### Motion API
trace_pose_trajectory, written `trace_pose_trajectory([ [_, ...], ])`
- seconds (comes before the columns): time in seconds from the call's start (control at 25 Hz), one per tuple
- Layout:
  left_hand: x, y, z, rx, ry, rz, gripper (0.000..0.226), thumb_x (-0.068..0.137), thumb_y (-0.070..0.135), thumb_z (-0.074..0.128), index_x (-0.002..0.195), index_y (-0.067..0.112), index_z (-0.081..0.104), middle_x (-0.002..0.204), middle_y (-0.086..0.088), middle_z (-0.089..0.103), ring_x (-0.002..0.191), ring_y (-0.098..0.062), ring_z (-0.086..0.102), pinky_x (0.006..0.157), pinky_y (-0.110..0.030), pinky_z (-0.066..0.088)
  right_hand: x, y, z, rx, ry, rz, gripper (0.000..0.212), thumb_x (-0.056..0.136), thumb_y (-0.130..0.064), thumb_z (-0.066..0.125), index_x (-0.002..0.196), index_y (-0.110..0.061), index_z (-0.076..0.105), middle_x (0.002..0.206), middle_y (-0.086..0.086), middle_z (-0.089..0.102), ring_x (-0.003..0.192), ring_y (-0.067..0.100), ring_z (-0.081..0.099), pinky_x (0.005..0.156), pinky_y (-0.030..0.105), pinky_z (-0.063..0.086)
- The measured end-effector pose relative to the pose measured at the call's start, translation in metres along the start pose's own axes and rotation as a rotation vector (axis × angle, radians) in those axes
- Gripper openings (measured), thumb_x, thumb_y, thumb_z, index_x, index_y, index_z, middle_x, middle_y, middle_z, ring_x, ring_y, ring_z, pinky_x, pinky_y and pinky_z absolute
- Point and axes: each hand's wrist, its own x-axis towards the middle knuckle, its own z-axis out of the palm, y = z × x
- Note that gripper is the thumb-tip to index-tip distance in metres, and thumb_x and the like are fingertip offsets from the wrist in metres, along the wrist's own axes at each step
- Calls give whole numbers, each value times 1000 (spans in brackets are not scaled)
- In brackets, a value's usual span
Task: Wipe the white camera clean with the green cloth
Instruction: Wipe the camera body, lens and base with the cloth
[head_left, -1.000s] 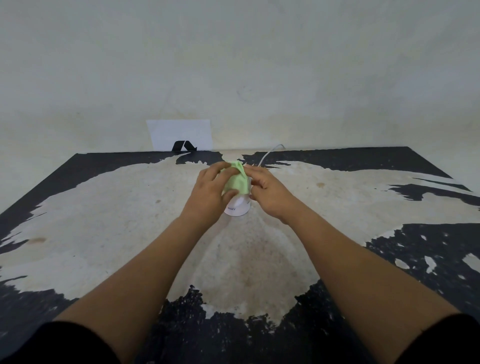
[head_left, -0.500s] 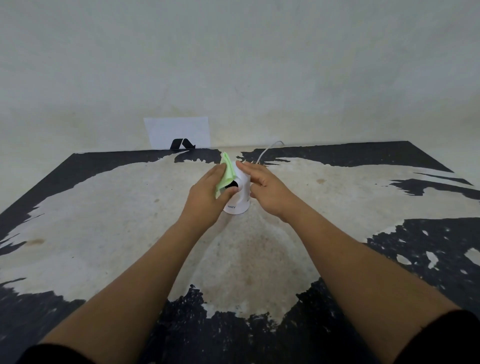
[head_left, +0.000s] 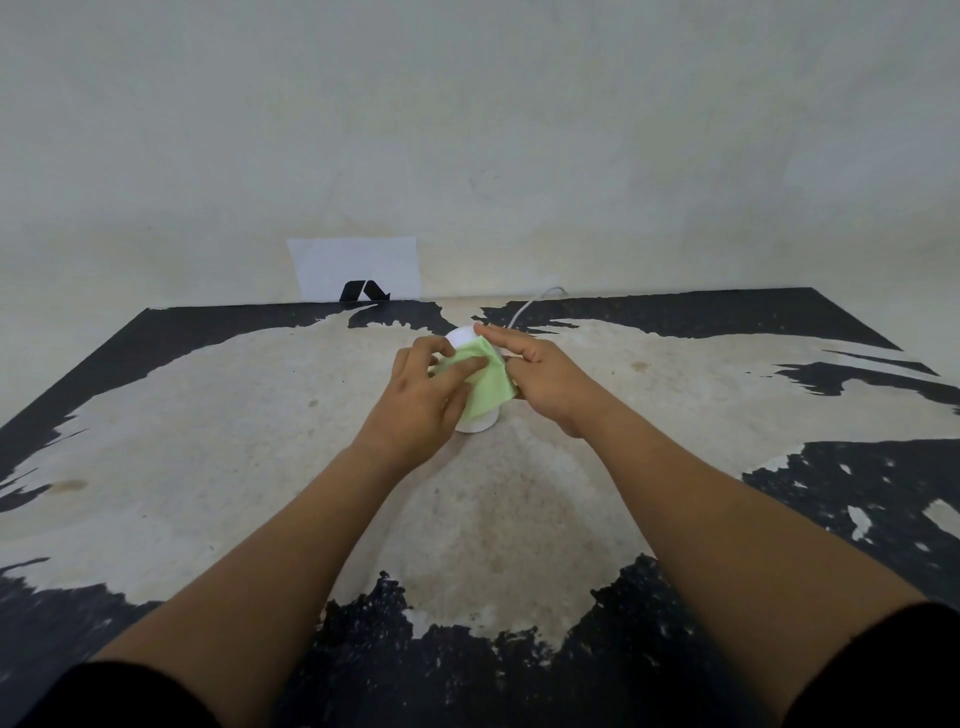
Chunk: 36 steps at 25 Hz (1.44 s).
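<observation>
The white camera (head_left: 464, 336) stands upright in the middle of the worn table, mostly hidden; only its rounded top and its base show. The green cloth (head_left: 487, 387) is draped over the camera's front. My left hand (head_left: 423, 397) presses the cloth against the camera with thumb and fingers. My right hand (head_left: 540, 376) holds the camera's right side, with its fingertips on top and the cloth's edge tucked against it.
A white cable (head_left: 530, 301) runs from the camera toward the back wall. A white paper card (head_left: 356, 265) with a black mark leans on the wall at the table's far edge. The tabletop (head_left: 208, 441) is black with large worn pale patches.
The cloth was at the camera's left side half a second ago, exposing the lens; now my left hand has pulled it across the front, covering it. My right hand stayed on the camera.
</observation>
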Motion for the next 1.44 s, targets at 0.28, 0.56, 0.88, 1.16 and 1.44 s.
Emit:
trace_pose_trajectory([
  [0.28,13,-5,8,-91,101,-159,39,77,27,74,105,4,59,119,-19,47,106,-35,46,91,-38,39,-6,0,3,-13,-6,-39,55,90,5,33,132,-23,54,148,-1,38,133,16,41,104,39,45],
  [0.56,22,-15,3,-676,-60,-504,38,85,34,66,120,27,57,116,6,64,103,-14,62,92,-42,51,-4,-1,1,29,-68,12,48,91,-10,41,129,-36,54,148,-8,41,126,13,49,104,42,45],
  [0.88,14,-5,7,-613,-89,-526,71,71,19,79,132,31,43,115,8,58,96,-11,61,70,-15,49,-6,15,10,-164,106,-108,55,83,-34,67,134,-41,46,145,-9,44,126,15,50,102,32,44],
  [1.16,9,-8,-2,-672,-235,-527,81,72,43,76,138,40,30,125,7,52,105,-6,57,81,-21,47,-13,44,18,-195,374,0,27,83,-29,67,109,-25,61,82,-7,64,77,8,61,69,24,45],
  [1.44,21,-11,-3,-827,-152,-624,32,91,51,47,120,39,48,125,1,60,109,-14,58,72,-33,54,-10,37,1,202,729,174,13,94,-30,44,83,-29,51,92,1,60,88,26,61,64,41,57],
])
